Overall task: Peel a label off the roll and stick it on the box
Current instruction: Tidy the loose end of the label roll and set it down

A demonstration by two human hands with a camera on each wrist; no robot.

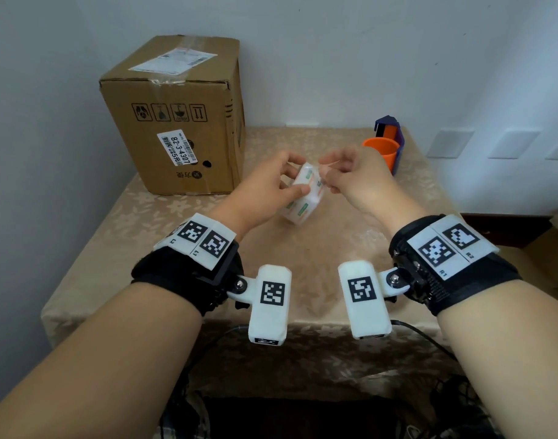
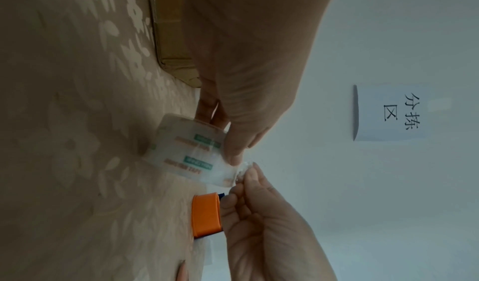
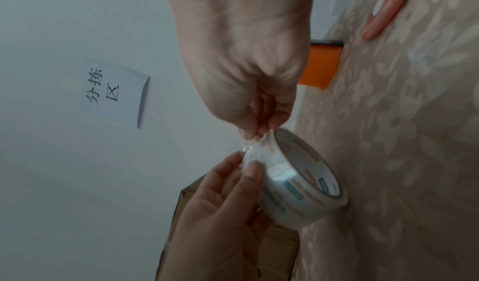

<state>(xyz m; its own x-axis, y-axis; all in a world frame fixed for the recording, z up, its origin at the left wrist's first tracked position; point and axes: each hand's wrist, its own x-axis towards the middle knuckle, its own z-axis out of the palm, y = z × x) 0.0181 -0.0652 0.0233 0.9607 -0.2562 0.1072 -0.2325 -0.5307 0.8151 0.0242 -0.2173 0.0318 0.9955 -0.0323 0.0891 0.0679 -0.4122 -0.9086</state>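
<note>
A clear roll (image 1: 303, 198) (image 2: 189, 152) (image 3: 298, 181) with green and orange print stands on edge on the beige tablecloth, mid-table. My left hand (image 1: 271, 185) (image 3: 228, 199) grips it from the left, thumb and fingers curled round its rim. My right hand (image 1: 344, 175) (image 3: 256, 121) (image 2: 249, 203) pinches the lifted free end of the strip (image 3: 252, 145) at the roll's top, a short clear flap raised off it. The brown cardboard box (image 1: 179, 122) stands upright at the back left, with white printed stickers on its top and front.
An orange cup (image 1: 380, 152) and a purple tape dispenser (image 1: 390, 131) stand at the back right, just behind my right hand. A pink flat object (image 3: 386, 8) lies on the tablecloth (image 1: 303, 248). A paper sign (image 3: 116, 92) hangs on the wall. Cables hang below the table's front edge.
</note>
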